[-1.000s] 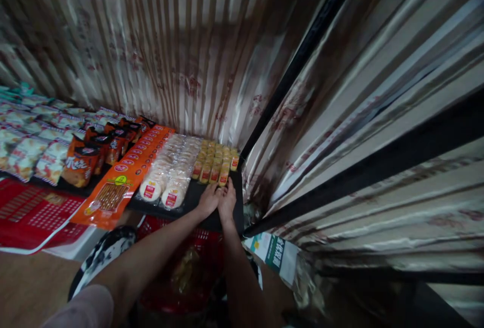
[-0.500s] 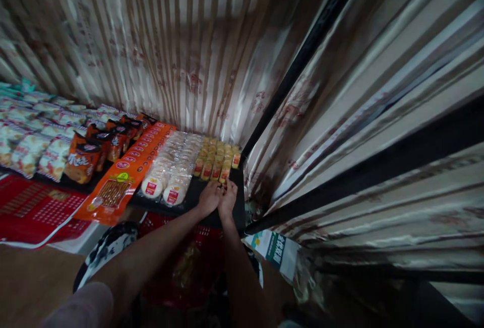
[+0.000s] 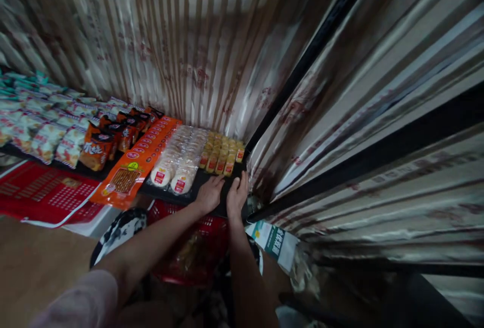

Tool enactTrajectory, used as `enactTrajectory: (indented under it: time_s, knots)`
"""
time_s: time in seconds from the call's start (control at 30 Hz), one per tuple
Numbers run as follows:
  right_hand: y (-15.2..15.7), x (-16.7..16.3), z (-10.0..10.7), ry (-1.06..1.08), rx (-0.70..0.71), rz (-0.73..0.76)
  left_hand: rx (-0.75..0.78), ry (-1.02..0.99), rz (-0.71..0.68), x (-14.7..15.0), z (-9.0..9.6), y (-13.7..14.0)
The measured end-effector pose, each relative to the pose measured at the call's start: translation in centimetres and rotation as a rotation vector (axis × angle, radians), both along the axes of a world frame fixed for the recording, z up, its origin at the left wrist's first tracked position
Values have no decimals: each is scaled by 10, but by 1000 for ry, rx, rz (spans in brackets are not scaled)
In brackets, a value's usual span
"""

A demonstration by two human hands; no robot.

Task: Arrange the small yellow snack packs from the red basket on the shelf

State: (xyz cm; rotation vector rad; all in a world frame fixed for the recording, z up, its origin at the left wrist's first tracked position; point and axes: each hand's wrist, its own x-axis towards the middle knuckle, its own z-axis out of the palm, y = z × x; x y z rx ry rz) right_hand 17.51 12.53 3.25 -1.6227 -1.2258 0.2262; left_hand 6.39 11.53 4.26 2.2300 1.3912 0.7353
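Observation:
My left hand [image 3: 210, 194] lies on the front of a black shelf board [image 3: 191, 196], fingers stretched forward and nothing seen in it. Just to its right, my right hand [image 3: 238, 194] is open too, its fingers pointing along the board's right end. Beyond the fingertips stand rows of small yellow snack packs [image 3: 220, 166] with red labels. Left of them lie two see-through packs of round white crackers [image 3: 180, 183], side by side. Whether either palm presses on the board cannot be made out.
A long orange snack bag [image 3: 124, 179] and several brown-orange bags [image 3: 95, 152] fill the shelf farther left, then white bags [image 3: 47, 141]. Below is a red basket [image 3: 189, 247]. A black post [image 3: 287, 88] and striped sheeting [image 3: 212, 56] border the shelf.
My hands were together at the front of the yellow packs. They have moved apart and back, fingers now extended. A front yellow pack now stands more in line with its row.

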Motion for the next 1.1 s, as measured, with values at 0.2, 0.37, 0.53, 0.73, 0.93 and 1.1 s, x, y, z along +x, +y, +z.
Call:
enactTrajectory:
  time_s: [0.2, 0.37, 0.53, 0.73, 0.93, 1.1]
  knots:
    - [-25, -9, 67, -123, 210, -30, 144, 145, -33, -6, 5, -7]
    - [-52, -20, 107, -233, 355, -97, 191, 198, -62, -18, 7, -14]
    - [-61, -23, 95, -261, 326, -60, 192, 186, -77, -31, 9, -20]
    - [-60, -28, 52, -133, 110, 18, 110, 117, -20, -39, -3, -37]
    - [-79, -48, -4, -32, -107, 196, 16, 66, -21, -46, -23, -63]
    - [-107, -66, -30, -38, -138, 419, 31, -26, -65, -61, -37, -89]
